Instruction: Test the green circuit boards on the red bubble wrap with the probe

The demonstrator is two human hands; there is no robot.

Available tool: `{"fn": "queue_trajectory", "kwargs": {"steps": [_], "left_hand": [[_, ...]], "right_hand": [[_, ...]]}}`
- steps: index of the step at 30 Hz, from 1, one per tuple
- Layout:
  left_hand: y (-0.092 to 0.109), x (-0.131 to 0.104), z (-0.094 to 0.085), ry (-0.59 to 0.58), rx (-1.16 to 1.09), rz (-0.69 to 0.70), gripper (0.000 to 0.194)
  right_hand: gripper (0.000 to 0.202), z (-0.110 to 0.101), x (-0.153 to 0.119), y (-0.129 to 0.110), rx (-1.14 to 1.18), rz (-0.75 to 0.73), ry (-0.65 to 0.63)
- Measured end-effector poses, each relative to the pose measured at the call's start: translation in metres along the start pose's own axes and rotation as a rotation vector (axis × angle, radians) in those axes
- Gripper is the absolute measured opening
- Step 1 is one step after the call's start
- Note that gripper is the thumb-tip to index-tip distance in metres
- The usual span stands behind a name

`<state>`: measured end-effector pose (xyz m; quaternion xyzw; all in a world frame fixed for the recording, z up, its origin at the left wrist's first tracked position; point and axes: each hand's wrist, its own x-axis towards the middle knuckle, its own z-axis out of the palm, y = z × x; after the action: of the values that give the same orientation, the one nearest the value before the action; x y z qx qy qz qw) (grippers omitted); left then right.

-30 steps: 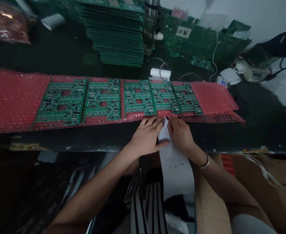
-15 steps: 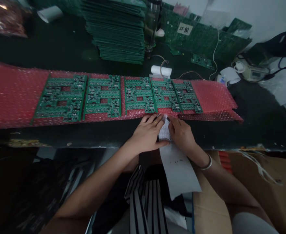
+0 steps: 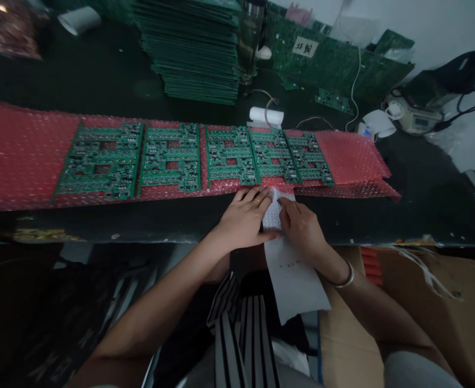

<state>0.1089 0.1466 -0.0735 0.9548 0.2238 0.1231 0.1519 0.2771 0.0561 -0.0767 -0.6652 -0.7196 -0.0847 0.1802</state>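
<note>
My left hand (image 3: 243, 220) and my right hand (image 3: 302, 229) both rest on a white label strip (image 3: 291, 267) at the front edge of the dark table (image 3: 140, 221). The left hand presses the strip's upper part flat. The right hand's fingertips pinch at the small labels near its top (image 3: 273, 211). The strip's blank tail hangs off the table over my lap. Just beyond my fingers, a row of green circuit boards (image 3: 229, 156) lies side by side on red bubble wrap (image 3: 19, 156).
A tall stack of green boards (image 3: 197, 54) stands at the back centre beside a clear bottle (image 3: 250, 43). More boards lean at the back right (image 3: 334, 64). A white roll (image 3: 266, 116), cables and a small device (image 3: 417, 116) sit to the right. A cardboard box (image 3: 403, 291) is below the table.
The view has shifted slightly. My right hand's fingers have worked a little along the top of the label strip, and the hanging tail has swung a bit. The boards have not moved.
</note>
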Motion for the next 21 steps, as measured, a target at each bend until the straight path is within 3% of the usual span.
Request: {"fn": "queue_trajectory", "kwargs": {"steps": [21], "left_hand": [[0.001, 0.0, -0.003, -0.014, -0.007, 0.002, 0.077]], "right_hand": [[0.03, -0.014, -0.028, -0.016, -0.019, -0.023, 0.001]]}}
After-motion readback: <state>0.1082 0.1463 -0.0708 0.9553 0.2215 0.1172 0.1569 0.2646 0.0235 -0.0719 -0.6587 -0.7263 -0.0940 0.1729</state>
